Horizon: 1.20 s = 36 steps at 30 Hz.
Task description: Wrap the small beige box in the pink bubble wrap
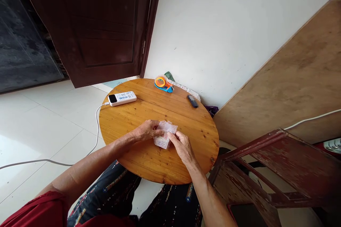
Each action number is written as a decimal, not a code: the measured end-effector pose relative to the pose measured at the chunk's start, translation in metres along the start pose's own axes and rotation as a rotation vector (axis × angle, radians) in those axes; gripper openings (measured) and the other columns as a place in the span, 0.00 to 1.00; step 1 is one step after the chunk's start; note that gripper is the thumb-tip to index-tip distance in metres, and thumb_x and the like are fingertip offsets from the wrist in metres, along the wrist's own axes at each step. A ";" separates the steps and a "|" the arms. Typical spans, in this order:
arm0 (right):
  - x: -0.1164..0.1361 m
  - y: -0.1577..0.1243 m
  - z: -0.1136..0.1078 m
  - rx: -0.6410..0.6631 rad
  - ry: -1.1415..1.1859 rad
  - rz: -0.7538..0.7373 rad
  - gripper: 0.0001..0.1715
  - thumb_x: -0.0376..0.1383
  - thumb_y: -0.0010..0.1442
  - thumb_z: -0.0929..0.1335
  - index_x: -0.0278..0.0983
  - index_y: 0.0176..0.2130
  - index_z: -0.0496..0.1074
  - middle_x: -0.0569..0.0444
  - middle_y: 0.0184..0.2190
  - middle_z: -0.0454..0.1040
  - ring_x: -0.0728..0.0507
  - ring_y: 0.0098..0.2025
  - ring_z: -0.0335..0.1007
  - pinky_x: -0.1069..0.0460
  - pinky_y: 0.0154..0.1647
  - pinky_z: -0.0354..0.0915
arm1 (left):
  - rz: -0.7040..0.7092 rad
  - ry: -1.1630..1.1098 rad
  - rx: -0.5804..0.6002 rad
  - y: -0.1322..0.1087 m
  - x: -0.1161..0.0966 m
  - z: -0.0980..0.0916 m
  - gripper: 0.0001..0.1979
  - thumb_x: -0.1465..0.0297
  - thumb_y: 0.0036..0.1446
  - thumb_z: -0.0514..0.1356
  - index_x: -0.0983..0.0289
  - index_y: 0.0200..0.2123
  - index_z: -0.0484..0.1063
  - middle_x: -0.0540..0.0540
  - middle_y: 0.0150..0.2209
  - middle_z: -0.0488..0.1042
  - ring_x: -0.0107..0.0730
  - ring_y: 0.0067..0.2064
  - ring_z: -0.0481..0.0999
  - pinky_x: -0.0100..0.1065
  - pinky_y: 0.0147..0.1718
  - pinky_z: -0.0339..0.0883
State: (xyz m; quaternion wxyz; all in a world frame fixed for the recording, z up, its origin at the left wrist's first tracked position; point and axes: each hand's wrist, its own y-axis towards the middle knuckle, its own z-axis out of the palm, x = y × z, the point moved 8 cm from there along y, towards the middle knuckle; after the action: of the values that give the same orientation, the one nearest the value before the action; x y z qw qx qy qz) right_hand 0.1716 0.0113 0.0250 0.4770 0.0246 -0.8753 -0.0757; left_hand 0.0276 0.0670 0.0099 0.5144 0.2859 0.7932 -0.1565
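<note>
A small box wrapped in clear bubble wrap (162, 141) is held between my two hands over the front half of the round wooden table (128, 120). My left hand (147, 130) grips its left side, thumb across the front and fingers behind. My right hand (182, 144) holds the right side, its thumb pressed on the wrap near the middle. The loose upper end of the wrap stands up, crumpled, between the hands. Faint print shows through the plastic, too small to read.
A white power bank (125, 98) with a cable (97, 127) lies at the table's left. An orange and blue tape dispenser (163, 83) stands at the back, and a dark blurred object (192, 101) lies back right. A wooden chair (255, 170) is on the right.
</note>
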 end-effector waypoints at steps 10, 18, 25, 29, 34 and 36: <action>-0.027 0.024 0.001 -0.030 0.153 0.059 0.21 0.50 0.58 0.67 0.36 0.35 0.78 0.54 0.30 0.78 0.42 0.35 0.71 0.51 0.37 0.67 | 0.000 -0.380 0.023 -0.001 -0.002 0.011 0.26 0.55 0.50 0.66 0.68 0.46 0.72 0.54 0.37 0.76 0.36 0.38 0.74 0.32 0.35 0.66; -0.014 0.030 0.000 -0.101 0.218 0.048 0.18 0.47 0.56 0.70 0.37 0.39 0.79 0.52 0.35 0.80 0.43 0.35 0.74 0.52 0.38 0.68 | 0.037 -0.619 0.051 0.006 0.000 0.019 0.33 0.63 0.45 0.69 0.66 0.54 0.64 0.58 0.46 0.74 0.36 0.43 0.75 0.35 0.42 0.68; 0.007 0.026 -0.001 -0.146 0.159 -0.050 0.15 0.45 0.59 0.68 0.38 0.36 0.80 0.51 0.36 0.81 0.41 0.38 0.75 0.50 0.41 0.69 | 0.030 -0.444 -0.012 0.010 0.012 0.014 0.31 0.63 0.52 0.64 0.67 0.58 0.65 0.56 0.43 0.76 0.36 0.41 0.74 0.34 0.39 0.68; 0.015 0.020 -0.005 -0.138 0.089 -0.120 0.15 0.44 0.62 0.66 0.39 0.37 0.80 0.51 0.37 0.81 0.40 0.40 0.76 0.49 0.44 0.70 | 0.020 -0.328 -0.090 0.012 0.017 0.010 0.33 0.65 0.54 0.62 0.68 0.62 0.62 0.55 0.42 0.75 0.31 0.37 0.71 0.32 0.37 0.67; 0.020 0.017 -0.004 -0.114 -0.060 -0.283 0.15 0.40 0.64 0.65 0.41 0.42 0.80 0.50 0.42 0.81 0.40 0.45 0.77 0.47 0.50 0.70 | 0.026 -0.159 -0.172 0.013 0.014 0.005 0.27 0.65 0.58 0.59 0.67 0.59 0.67 0.55 0.40 0.75 0.30 0.36 0.71 0.32 0.38 0.68; 0.022 0.016 -0.004 -0.131 -0.157 -0.376 0.15 0.38 0.65 0.64 0.42 0.44 0.80 0.50 0.43 0.81 0.41 0.45 0.77 0.48 0.50 0.71 | 0.029 -0.108 -0.198 0.013 0.011 0.003 0.25 0.64 0.59 0.58 0.67 0.58 0.69 0.55 0.40 0.75 0.33 0.38 0.72 0.33 0.40 0.69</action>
State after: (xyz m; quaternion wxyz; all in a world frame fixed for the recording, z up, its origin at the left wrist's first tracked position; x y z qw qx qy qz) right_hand 0.1635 0.0243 0.0477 0.3853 0.1506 -0.8830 -0.2218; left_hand 0.0338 0.0789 -0.0009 0.5844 0.2363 0.7716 -0.0850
